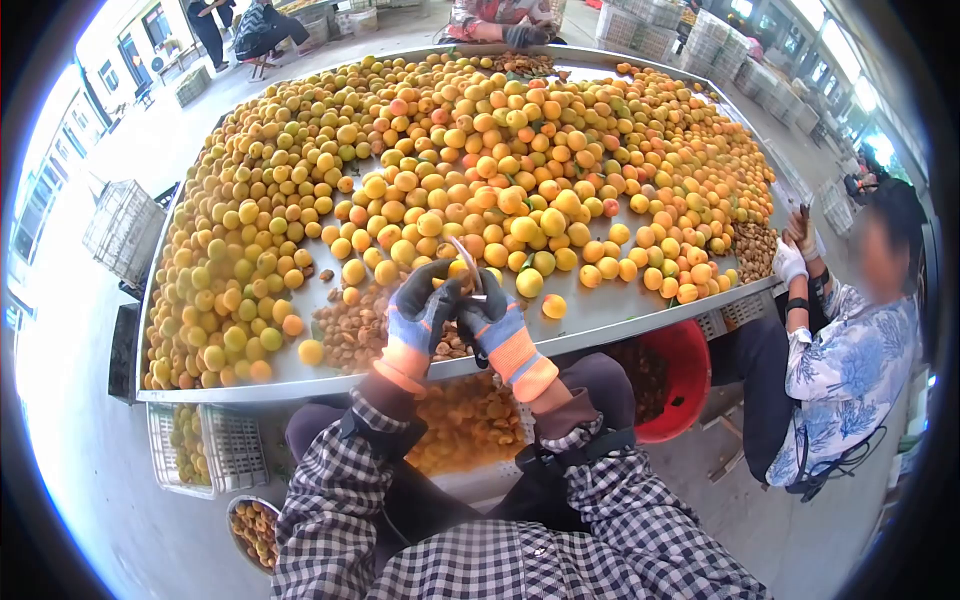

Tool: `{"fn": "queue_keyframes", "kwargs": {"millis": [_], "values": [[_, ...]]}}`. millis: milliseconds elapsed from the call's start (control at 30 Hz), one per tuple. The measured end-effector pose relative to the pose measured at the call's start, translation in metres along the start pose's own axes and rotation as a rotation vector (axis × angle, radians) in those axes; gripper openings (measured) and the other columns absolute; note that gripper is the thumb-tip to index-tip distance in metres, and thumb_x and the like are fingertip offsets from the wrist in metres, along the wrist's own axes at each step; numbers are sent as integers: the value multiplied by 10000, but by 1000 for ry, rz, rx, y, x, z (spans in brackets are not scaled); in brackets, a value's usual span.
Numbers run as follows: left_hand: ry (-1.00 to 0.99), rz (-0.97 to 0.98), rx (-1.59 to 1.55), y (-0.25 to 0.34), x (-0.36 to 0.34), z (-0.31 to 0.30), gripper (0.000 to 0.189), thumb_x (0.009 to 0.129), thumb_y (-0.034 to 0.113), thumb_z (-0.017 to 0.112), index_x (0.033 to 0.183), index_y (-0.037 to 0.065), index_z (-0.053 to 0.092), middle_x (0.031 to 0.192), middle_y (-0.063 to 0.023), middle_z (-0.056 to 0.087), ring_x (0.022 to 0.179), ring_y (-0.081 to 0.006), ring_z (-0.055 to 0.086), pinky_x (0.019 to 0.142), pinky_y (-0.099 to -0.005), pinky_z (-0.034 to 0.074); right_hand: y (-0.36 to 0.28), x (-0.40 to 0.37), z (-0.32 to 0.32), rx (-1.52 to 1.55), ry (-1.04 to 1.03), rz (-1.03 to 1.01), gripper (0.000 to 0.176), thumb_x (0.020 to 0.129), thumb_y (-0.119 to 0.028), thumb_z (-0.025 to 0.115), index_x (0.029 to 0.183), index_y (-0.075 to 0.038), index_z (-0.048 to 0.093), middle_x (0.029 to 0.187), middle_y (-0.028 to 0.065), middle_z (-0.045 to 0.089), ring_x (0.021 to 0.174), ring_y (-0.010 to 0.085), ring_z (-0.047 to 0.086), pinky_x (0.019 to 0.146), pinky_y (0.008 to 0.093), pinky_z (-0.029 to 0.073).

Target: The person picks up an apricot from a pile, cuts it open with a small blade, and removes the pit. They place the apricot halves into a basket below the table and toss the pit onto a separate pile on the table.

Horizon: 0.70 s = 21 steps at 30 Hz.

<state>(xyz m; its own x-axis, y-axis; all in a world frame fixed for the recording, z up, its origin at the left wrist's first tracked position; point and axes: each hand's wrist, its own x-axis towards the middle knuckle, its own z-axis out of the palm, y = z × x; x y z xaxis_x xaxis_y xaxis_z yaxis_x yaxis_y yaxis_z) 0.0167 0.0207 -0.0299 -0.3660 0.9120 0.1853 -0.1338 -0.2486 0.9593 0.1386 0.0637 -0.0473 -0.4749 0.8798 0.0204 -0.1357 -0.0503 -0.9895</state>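
2 gloved hands are meeting above the near edge of the metal surface [590, 325], the left hand [420, 298] and the right hand [492, 318] both curling their fingers inward, with their fingertips bunching close together. A thin pale blade [463, 256] is jutting up between them, but the fingers are hiding its lower end, so which hand is clamping it cannot be told. A yellow fruit [457, 269] is showing right beside the blade; whether a hand is gripping it or it is only lying behind cannot be told either.

Loose yellow-orange fruits [480, 165] are covering much of the surface beyond the hands, while small brown pieces [350, 325] are lying in a pile just left of the left hand. Below the near edge, orange pieces [465, 425] are filling a container between the knees, and a red tub [690, 385] is standing to the right.

With the fingertips crowding so near the blade, a slip on wet skin could be sending the edge into a glove. A careless sleeve or elbow could be nudging the single fruit [554, 306] near the rim, and it could be rolling off.
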Motion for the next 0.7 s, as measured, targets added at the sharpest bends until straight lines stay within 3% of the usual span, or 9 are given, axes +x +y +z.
{"fn": "queue_keyframes", "kwargs": {"millis": [33,100,167,233,300,467,567,667,700], "values": [[-20,-41,9,2,0,-1,310,900,128,632,1168,-19,585,996,-52,651,810,-95,597,700,-230,495,-3,1,-3,1,2,-1,436,855,-53,614,1266,-67,469,933,66,655,781,161,642,675,271,509],[-73,-92,-1,9,1,-5,358,890,136,623,1212,-8,563,1033,-55,642,827,-101,601,719,-234,496,-12,3,-7,55,-18,43,373,862,-71,631,1217,-57,517,900,1,625,725,41,563,595,204,475],[-119,-145,-11,8,1,-7,407,880,143,614,1256,4,540,1070,-57,634,844,-107,606,737,-237,497,-10,5,-13,89,2,58,331,864,-99,642,1179,-56,547,837,7,617,639,38,546,528,192,444],[-161,-69,-118,0,3,-9,441,870,170,588,1277,13,522,1080,-57,617,816,-105,593,682,-229,488,-19,2,-23,352,-111,338,321,877,-121,634,1183,-66,555,787,-1,613,591,51,531,504,192,427],[-166,-137,-100,10,4,-8,438,886,191,567,1282,14,516,1082,-56,612,820,-104,591,671,-229,485,-20,1,-23,366,-140,338,329,889,-131,620,1207,-84,548,752,-6,608,550,55,509,481,195,409],[-197,-330,-74,30,6,-12,393,924,227,538,1249,4,540,1030,-50,619,815,-108,590,664,-220,479,-15,0,-17,-92,-118,24,371,865,-86,647,1218,-61,536,852,29,636,704,89,594,620,224,491],[-202,-146,173,16,5,-16,396,918,234,589,1234,-2,551,973,-51,635,828,-97,592,658,-216,476,-12,5,-20,-366,-172,-74,379,857,-48,648,1219,-60,538,961,55,650,809,105,619,701,240,503],[-129,-219,74,13,6,-18,391,906,243,627,1206,-1,563,945,-57,646,767,-110,633,569,-211,463,-33,-1,-18,-342,-44,57,346,866,-43,636,1199,-36,544,992,76,661,837,120,634,729,252,504],[-102,-253,33,18,6,-16,386,907,245,628,1201,3,564,950,-60,646,737,-119,647,535,-211,457,-20,9,-18,-184,27,-242,286,867,-49,633,1140,-15,557,892,69,655,725,122,636,612,246,509]]}}
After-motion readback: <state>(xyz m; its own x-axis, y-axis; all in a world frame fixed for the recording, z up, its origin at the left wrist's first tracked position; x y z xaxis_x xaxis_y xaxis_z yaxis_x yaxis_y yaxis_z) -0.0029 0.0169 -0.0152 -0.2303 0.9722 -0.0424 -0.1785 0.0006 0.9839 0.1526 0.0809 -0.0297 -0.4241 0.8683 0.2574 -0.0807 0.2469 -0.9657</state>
